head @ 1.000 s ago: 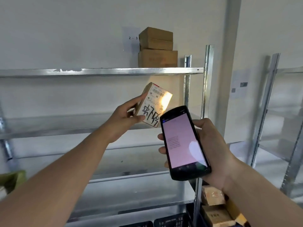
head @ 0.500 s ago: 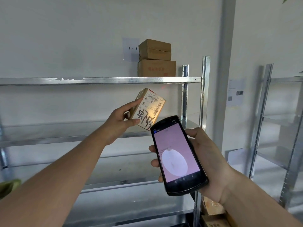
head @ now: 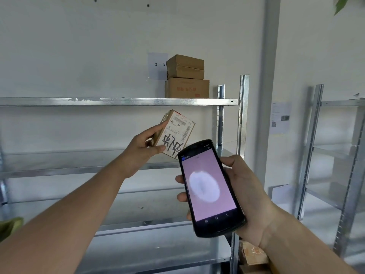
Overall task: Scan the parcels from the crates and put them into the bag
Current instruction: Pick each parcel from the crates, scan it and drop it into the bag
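Note:
My left hand [head: 141, 148] grips a small cardboard parcel [head: 175, 133] held up in front of the metal shelves, its white barcode label with black handwriting facing me. My right hand [head: 245, 192] holds a black handheld scanner [head: 209, 186] just below and right of the parcel, its pink screen showing a white blotch. The scanner's top edge overlaps the parcel's lower corner in view. Crates and the bag are out of sight.
A metal shelf rack [head: 118, 101] fills the left and centre, with two stacked brown boxes [head: 186, 77] on its top shelf. A second rack [head: 339, 155] stands at the right. More parcels [head: 250, 254] lie low beside my right wrist. Something green [head: 9, 226] shows at the left edge.
The bright light on the parcel's label has gone out. The scanner screen changed from text to a white blotch. The view tilted upward, so the crates at the bottom dropped out of sight.

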`<action>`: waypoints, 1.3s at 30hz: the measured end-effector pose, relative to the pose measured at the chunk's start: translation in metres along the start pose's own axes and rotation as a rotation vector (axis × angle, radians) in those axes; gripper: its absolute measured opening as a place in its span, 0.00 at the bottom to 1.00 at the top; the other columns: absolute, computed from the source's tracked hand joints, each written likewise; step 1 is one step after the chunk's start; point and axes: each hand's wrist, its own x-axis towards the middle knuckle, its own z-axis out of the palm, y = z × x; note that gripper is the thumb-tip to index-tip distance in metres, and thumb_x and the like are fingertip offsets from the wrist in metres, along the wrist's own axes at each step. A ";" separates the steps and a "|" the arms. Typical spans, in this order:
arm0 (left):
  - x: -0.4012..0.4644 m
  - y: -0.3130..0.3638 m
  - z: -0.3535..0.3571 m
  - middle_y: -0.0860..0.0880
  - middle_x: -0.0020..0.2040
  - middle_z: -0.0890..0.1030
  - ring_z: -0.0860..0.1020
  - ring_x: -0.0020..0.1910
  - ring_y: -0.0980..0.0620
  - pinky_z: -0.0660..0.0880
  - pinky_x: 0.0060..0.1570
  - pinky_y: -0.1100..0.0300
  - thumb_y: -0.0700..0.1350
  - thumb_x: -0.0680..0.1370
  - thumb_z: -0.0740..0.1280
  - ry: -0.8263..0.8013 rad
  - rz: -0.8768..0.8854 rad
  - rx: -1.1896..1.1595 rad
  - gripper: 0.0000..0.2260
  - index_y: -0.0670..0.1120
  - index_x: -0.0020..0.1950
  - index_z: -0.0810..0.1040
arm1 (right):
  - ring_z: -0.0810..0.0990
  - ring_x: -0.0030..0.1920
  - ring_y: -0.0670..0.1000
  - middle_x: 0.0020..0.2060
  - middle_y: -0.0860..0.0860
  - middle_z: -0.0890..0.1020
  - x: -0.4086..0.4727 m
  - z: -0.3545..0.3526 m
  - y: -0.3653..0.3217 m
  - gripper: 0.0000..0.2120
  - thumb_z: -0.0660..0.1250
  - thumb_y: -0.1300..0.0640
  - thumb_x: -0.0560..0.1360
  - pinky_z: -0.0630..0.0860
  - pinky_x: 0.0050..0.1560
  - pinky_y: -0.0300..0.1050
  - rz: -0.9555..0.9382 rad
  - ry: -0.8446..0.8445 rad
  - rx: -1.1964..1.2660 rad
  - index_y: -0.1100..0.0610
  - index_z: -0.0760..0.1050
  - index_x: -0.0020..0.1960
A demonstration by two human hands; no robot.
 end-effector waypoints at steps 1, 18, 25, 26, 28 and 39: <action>-0.003 0.002 0.001 0.49 0.67 0.82 0.79 0.69 0.47 0.78 0.68 0.51 0.32 0.80 0.71 0.008 -0.009 -0.033 0.34 0.66 0.76 0.74 | 0.86 0.50 0.64 0.59 0.64 0.86 0.001 0.001 0.001 0.27 0.55 0.41 0.83 0.85 0.42 0.56 -0.035 0.037 -0.013 0.56 0.86 0.63; -0.131 0.022 -0.129 0.43 0.67 0.83 0.83 0.65 0.43 0.75 0.71 0.44 0.38 0.84 0.67 0.304 -0.055 -0.197 0.31 0.71 0.76 0.69 | 0.84 0.48 0.55 0.51 0.55 0.80 0.089 0.138 0.069 0.24 0.52 0.41 0.86 0.79 0.47 0.54 -0.295 0.297 -0.173 0.56 0.78 0.66; -0.226 0.016 -0.280 0.44 0.67 0.83 0.82 0.66 0.44 0.75 0.72 0.45 0.36 0.83 0.68 0.450 -0.103 -0.179 0.31 0.69 0.76 0.71 | 0.85 0.44 0.53 0.52 0.54 0.82 0.136 0.280 0.157 0.23 0.54 0.43 0.86 0.79 0.45 0.53 -0.250 0.231 -0.117 0.57 0.79 0.65; -0.241 0.015 -0.302 0.44 0.67 0.83 0.82 0.67 0.44 0.74 0.73 0.44 0.36 0.83 0.68 0.462 -0.118 -0.168 0.31 0.69 0.76 0.71 | 0.85 0.43 0.53 0.52 0.54 0.83 0.143 0.301 0.172 0.23 0.54 0.43 0.86 0.79 0.46 0.53 -0.235 0.226 -0.100 0.57 0.79 0.65; -0.270 0.011 -0.345 0.45 0.67 0.83 0.82 0.67 0.44 0.74 0.73 0.43 0.37 0.83 0.69 0.502 -0.145 -0.144 0.31 0.70 0.75 0.71 | 0.85 0.44 0.53 0.55 0.55 0.84 0.155 0.344 0.202 0.24 0.53 0.42 0.86 0.80 0.42 0.51 -0.201 0.200 -0.092 0.56 0.78 0.66; -0.402 -0.013 -0.536 0.42 0.66 0.83 0.83 0.64 0.41 0.78 0.67 0.44 0.36 0.83 0.69 0.750 -0.258 -0.069 0.33 0.70 0.77 0.70 | 0.85 0.40 0.51 0.51 0.60 0.83 0.231 0.513 0.339 0.26 0.51 0.42 0.87 0.79 0.41 0.46 -0.026 -0.019 -0.111 0.59 0.79 0.65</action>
